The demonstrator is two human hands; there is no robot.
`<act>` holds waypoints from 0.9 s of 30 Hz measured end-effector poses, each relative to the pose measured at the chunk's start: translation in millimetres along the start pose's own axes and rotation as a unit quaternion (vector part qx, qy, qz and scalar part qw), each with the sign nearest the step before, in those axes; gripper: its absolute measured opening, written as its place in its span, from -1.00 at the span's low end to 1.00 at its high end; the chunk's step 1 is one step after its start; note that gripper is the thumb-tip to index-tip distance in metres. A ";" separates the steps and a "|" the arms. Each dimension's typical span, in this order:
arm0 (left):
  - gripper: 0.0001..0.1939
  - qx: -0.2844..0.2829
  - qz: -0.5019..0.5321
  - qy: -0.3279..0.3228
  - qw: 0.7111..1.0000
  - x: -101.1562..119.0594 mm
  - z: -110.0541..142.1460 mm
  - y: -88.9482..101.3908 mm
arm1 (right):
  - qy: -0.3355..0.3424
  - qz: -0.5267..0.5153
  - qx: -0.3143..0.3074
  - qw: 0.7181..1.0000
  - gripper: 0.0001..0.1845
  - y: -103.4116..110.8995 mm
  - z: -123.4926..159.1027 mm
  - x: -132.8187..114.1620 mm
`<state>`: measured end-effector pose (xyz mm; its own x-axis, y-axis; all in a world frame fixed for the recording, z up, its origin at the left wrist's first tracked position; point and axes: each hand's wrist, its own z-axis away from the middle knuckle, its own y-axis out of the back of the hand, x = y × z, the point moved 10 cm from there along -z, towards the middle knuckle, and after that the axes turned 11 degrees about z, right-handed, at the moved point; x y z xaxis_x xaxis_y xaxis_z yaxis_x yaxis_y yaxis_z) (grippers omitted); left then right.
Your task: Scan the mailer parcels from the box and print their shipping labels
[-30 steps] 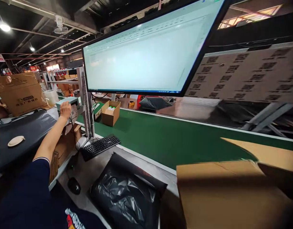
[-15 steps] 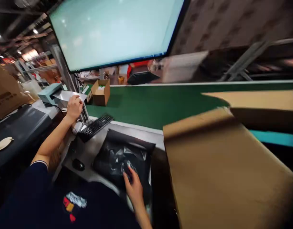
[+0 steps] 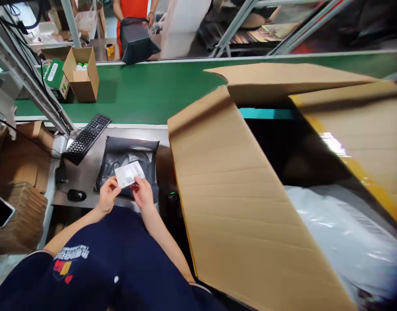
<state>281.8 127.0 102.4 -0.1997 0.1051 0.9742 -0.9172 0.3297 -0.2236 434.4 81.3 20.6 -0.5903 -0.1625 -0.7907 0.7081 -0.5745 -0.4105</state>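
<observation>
A white printed shipping label is held between my two hands, above a black plastic mailer bag. My left hand pinches the label's lower left corner. At its lower right edge, the fingers of my right hand are closed on it. The bag lies flat on the metal worktop, its surface shiny and creased. Beside it on the left are a black keyboard and a black mouse.
A large open cardboard box fills the right side, with white plastic packages inside. Behind the worktop runs a green conveyor belt bearing a small carton. Across it, a person in orange holds a dark bag.
My left hand has come from the printer at the left to above the bag. The label is now in both hands. The view has swung downward and to the right.
</observation>
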 end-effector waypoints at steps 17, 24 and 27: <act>-0.72 -0.122 -0.390 -0.059 0.911 -51.5 -46.4 36.1 | 0.231 0.750 0.117 0.608 -0.15 -22.0 -136.8 -72.7; -0.60 -0.113 -0.421 -0.064 0.898 -59.8 -41.2 49.0 | 0.210 0.768 -0.025 0.605 -0.13 -80.7 -133.6 -0.8; -0.58 -0.091 -0.411 -0.063 0.905 -58.7 -26.8 73.5 | 0.224 0.735 0.050 0.638 -0.14 -57.4 -123.9 -28.6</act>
<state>235.4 170.2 28.0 0.4761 -0.3498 0.8068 -0.7045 0.3973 0.5880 458.7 218.3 10.5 0.8687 -0.3518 -0.3488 0.3281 -0.1189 0.9371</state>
